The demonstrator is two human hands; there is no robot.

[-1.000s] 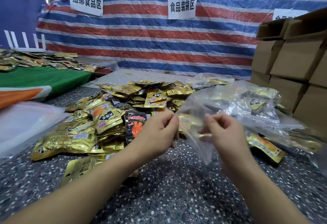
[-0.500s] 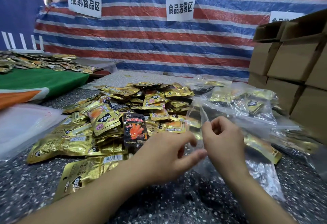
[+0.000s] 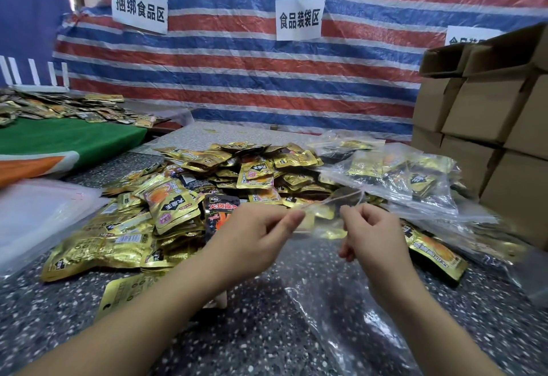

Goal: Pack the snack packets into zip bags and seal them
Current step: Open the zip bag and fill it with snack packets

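Observation:
An empty clear zip bag (image 3: pixel 332 310) hangs from both my hands down onto the speckled table (image 3: pixel 252 331). My left hand (image 3: pixel 252 239) pinches the bag's top edge at the left, and my right hand (image 3: pixel 370 236) pinches it at the right. The bag's mouth stretches between them. A big heap of gold snack packets (image 3: pixel 166 206) lies just behind and left of my hands, with a black and red packet (image 3: pixel 219 206) in it.
Filled zip bags (image 3: pixel 409 180) are piled at the right, against stacked cardboard boxes (image 3: pixel 486 126). A stack of clear empty bags (image 3: pixel 38 215) lies at the left. More packets (image 3: pixel 59 108) sit on a green cloth at the far left. A striped tarp closes the back.
The bag has come down from an upright hold onto the table. My hands have moved apart along its top edge, and my left hand has regripped it.

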